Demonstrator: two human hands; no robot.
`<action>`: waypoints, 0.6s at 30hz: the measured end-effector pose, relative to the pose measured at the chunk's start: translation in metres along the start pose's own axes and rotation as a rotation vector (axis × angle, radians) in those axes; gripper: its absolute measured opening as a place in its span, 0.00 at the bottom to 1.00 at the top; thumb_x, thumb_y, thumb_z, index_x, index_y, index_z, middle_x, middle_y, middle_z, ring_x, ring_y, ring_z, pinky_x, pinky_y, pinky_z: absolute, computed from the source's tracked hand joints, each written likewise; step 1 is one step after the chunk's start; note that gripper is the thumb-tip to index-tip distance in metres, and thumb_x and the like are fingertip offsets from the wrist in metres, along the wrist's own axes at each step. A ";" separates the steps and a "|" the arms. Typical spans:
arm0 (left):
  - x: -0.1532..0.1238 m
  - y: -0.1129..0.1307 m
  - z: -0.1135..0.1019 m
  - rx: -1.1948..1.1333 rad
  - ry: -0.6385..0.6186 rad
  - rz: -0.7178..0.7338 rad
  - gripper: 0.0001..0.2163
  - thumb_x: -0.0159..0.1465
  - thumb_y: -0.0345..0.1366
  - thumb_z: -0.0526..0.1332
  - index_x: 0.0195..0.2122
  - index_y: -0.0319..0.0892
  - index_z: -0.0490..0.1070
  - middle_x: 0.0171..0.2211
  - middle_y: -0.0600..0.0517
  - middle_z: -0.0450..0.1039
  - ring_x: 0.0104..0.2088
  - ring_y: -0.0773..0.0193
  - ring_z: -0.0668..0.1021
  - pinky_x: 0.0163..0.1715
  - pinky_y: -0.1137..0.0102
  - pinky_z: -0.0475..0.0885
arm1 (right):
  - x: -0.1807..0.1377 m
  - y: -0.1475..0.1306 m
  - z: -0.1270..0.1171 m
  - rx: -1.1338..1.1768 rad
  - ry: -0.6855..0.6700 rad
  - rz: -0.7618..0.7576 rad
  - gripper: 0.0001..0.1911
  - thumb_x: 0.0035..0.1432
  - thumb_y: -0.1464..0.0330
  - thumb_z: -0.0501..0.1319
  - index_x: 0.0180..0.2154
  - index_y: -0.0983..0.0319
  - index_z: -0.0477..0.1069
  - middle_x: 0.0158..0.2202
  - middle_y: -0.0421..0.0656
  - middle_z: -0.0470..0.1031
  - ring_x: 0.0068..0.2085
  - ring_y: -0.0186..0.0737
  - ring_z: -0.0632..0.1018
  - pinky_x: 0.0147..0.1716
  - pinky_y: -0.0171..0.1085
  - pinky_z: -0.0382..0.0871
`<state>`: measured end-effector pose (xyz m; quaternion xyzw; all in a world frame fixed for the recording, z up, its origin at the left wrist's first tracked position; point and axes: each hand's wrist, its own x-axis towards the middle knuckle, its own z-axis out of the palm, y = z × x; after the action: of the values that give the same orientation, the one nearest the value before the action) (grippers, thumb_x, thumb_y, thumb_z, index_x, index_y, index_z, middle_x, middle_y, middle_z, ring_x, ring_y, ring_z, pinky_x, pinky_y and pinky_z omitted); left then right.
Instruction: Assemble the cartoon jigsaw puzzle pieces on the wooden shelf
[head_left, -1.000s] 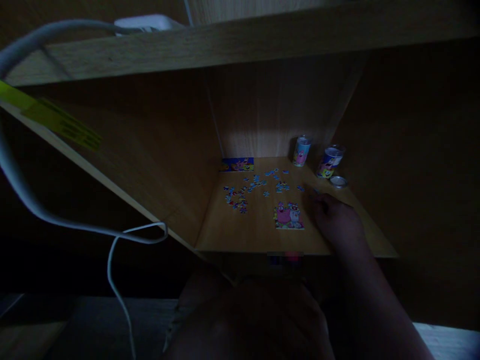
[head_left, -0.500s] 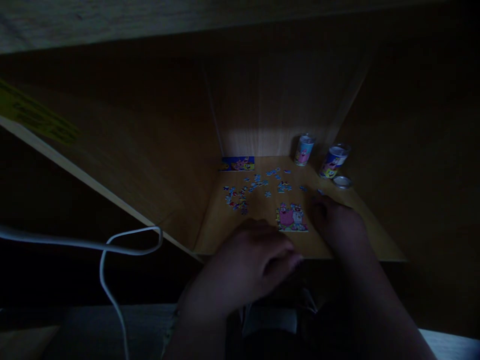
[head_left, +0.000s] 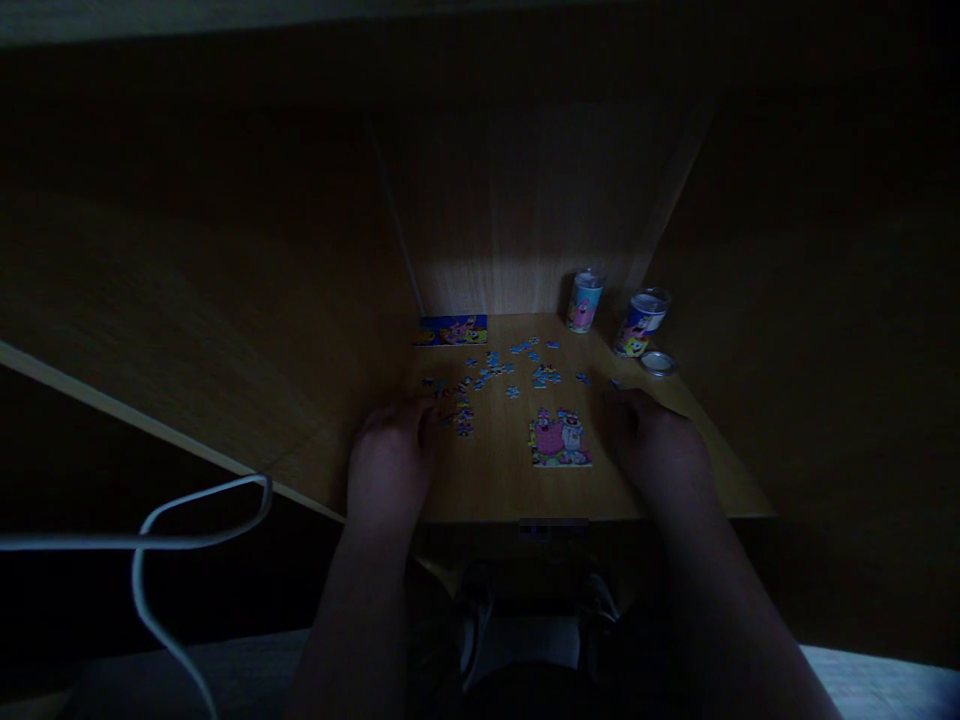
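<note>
My left hand (head_left: 391, 455) rests at the left side of the shelf board, fingers curled inward beside a cluster of loose jigsaw pieces (head_left: 461, 415). Dim light hides what its fingertips hold, if anything. On the right, my right hand (head_left: 664, 450) lies with bent, closed fingers next to a small blue puzzle piece (head_left: 615, 383); whether it grips anything is not visible. Between both hands sits a joined puzzle section (head_left: 559, 438) with a pink figure and a white one. More loose pieces (head_left: 495, 367) are scattered behind it.
A printed cartoon strip (head_left: 450, 330) lies at the back left. Two cartoon-printed cans (head_left: 585, 302) (head_left: 641, 325) stand at the back right, with a round metal lid (head_left: 658, 363) beside them. Wooden walls enclose the board (head_left: 487, 490); a white cable (head_left: 150, 600) hangs at left.
My left hand has moved from the board's front edge, left and away from me, to the loose pieces. My right hand stays by the small blue piece. The view has shifted a little.
</note>
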<state>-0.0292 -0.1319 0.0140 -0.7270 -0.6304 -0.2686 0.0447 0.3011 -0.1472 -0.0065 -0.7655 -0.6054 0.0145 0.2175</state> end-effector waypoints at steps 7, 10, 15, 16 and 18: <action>-0.017 -0.008 0.012 -0.127 0.006 -0.113 0.11 0.77 0.36 0.60 0.47 0.44 0.84 0.44 0.44 0.87 0.43 0.50 0.87 0.49 0.57 0.83 | 0.000 0.002 0.001 -0.034 0.008 0.034 0.19 0.78 0.62 0.57 0.57 0.61 0.83 0.39 0.53 0.88 0.33 0.48 0.85 0.31 0.38 0.65; -0.021 -0.008 0.013 -0.121 0.019 -0.139 0.12 0.77 0.37 0.60 0.47 0.43 0.84 0.44 0.44 0.87 0.43 0.50 0.87 0.48 0.57 0.83 | 0.000 0.003 0.003 -0.055 0.013 0.027 0.19 0.77 0.62 0.58 0.57 0.61 0.83 0.36 0.53 0.87 0.33 0.48 0.84 0.30 0.38 0.65; -0.025 -0.003 0.013 -0.136 0.010 -0.079 0.11 0.78 0.36 0.60 0.50 0.44 0.84 0.45 0.43 0.86 0.45 0.49 0.86 0.50 0.55 0.83 | 0.000 0.002 0.003 -0.089 -0.001 0.017 0.18 0.77 0.63 0.57 0.56 0.61 0.82 0.37 0.53 0.87 0.33 0.49 0.85 0.30 0.39 0.63; -0.025 -0.001 0.013 -0.155 -0.001 -0.038 0.11 0.78 0.36 0.60 0.51 0.44 0.83 0.47 0.43 0.86 0.47 0.49 0.86 0.52 0.54 0.83 | -0.001 0.001 0.002 -0.094 -0.009 0.021 0.17 0.77 0.63 0.57 0.56 0.61 0.82 0.37 0.53 0.87 0.33 0.49 0.85 0.30 0.39 0.62; -0.024 0.003 0.012 -0.166 -0.027 0.061 0.10 0.78 0.36 0.61 0.53 0.46 0.83 0.52 0.44 0.85 0.52 0.48 0.84 0.58 0.52 0.81 | -0.001 0.000 0.001 -0.095 -0.027 0.023 0.17 0.77 0.62 0.58 0.55 0.60 0.83 0.38 0.53 0.87 0.33 0.50 0.85 0.30 0.39 0.63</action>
<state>-0.0242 -0.1488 -0.0060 -0.7508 -0.5839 -0.3084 -0.0161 0.3002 -0.1481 -0.0078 -0.7816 -0.5995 -0.0012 0.1726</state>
